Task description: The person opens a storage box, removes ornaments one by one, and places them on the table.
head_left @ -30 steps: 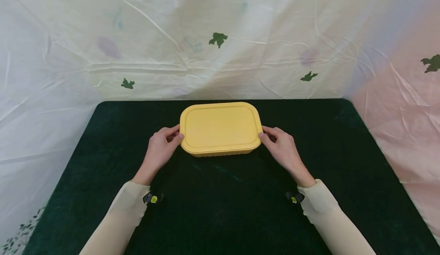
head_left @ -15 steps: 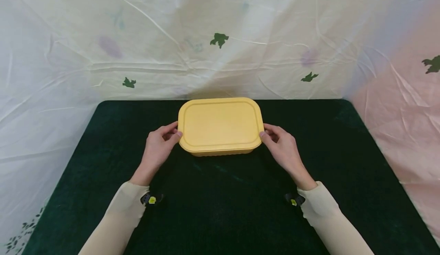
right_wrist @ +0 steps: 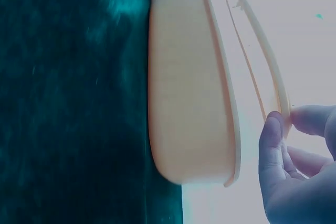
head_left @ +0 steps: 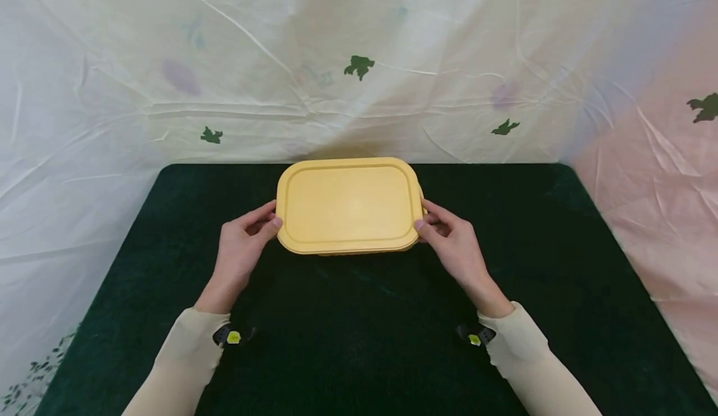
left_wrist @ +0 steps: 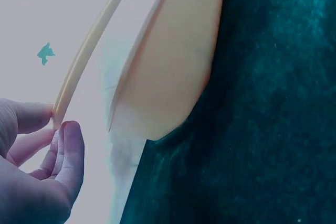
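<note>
A yellow rectangular lid (head_left: pixel 350 206) with rounded corners hangs above its matching food container. Between thumb and fingers, my left hand (head_left: pixel 241 244) pinches the lid's left end. At the opposite end my right hand (head_left: pixel 454 247) pinches the edge in the same way. The container (right_wrist: pixel 189 87) stands on the dark cloth, and both wrist views show a gap between its rim and the lid. From the head the lid hides most of the container, leaving a sliver at the front and right. What lies inside it is hidden.
A dark green velvet cloth (head_left: pixel 359 341) covers the table under the container. Behind the table hangs a pale, wrinkled curtain (head_left: pixel 359 116) with green leaf-like shapes, close to the table's back edge. It continues along both sides, pinkish on the right.
The lid has come up off the container and shifted to the left. Both hands have moved with it, the left hand farther. The container has stayed in place.
</note>
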`<state>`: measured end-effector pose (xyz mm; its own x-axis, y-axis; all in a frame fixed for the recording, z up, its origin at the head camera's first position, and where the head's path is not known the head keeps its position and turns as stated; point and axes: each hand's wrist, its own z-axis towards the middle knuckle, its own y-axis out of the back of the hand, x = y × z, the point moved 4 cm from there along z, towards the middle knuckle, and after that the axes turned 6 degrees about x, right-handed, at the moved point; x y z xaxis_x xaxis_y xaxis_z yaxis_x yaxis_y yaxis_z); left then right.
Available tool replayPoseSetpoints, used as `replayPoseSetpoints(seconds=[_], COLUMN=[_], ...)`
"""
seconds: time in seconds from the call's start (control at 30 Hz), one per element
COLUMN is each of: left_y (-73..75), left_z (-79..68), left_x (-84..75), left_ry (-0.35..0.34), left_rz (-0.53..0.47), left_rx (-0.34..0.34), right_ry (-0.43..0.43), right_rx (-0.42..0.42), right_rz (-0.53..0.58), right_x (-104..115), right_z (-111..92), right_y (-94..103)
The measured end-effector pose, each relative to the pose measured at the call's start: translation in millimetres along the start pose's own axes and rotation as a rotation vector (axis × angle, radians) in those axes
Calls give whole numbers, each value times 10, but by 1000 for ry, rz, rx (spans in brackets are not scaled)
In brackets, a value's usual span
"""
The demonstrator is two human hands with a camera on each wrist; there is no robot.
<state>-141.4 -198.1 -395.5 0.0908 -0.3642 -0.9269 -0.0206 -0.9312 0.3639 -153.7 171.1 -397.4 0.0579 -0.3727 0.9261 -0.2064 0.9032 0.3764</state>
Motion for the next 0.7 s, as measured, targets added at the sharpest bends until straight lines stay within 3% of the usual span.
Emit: replayPoseSetpoints(seconds=[0.2, 0.5, 0.7], left_y=[116, 330, 474], left_z=[-79, -177, -228], left_x=[65, 141, 194], left_ry=[6, -5, -38], left_rz=[-151, -162, -228], left_rx=[1, -20, -33], right_ry=[32, 53, 76], right_rx=[10, 24, 13], right_rz=[58, 98, 95], right_x=[55, 134, 216], right_z=[-21, -29, -29], right_y=[-116, -283, -392])
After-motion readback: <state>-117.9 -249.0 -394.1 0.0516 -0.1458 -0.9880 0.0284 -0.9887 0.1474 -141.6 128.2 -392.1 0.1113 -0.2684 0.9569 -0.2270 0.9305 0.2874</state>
